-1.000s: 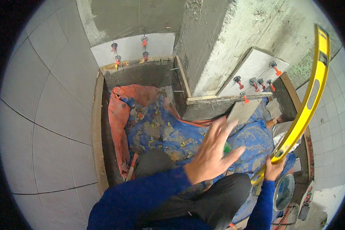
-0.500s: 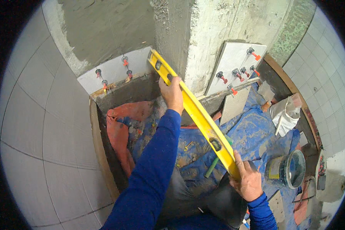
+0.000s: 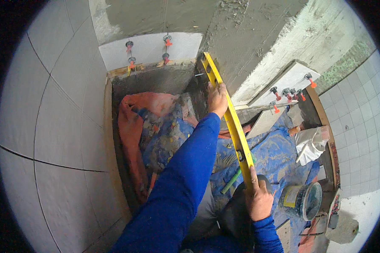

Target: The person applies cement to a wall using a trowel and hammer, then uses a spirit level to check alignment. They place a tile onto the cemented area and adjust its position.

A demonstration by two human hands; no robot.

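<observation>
A long yellow spirit level (image 3: 234,124) slants across the middle, its far end by the wall corner and its near end over my knee. My left hand (image 3: 217,99) is closed round its upper part. At the lower end my right hand (image 3: 259,200) grips it, the index finger stretched along the bar. Beyond the far end, to the left, a row of pale wall tiles (image 3: 152,50) carries several red-and-black tile clips. On the right wall section another pale tile (image 3: 289,82) has several such clips.
Blue sheeting (image 3: 274,147) smeared with mortar covers the floor, with reddish cloth (image 3: 128,126) at its left. A clear bucket (image 3: 302,200) stands near my right arm, below a white bag (image 3: 310,145). A loose tile (image 3: 261,123) leans at the wall base; a green rod (image 3: 231,181) lies near my knee.
My view has turned, so the walls and clips sit differently in the picture. The level has come steeper, its far end now beside the wall corner. Both hands still hold it.
</observation>
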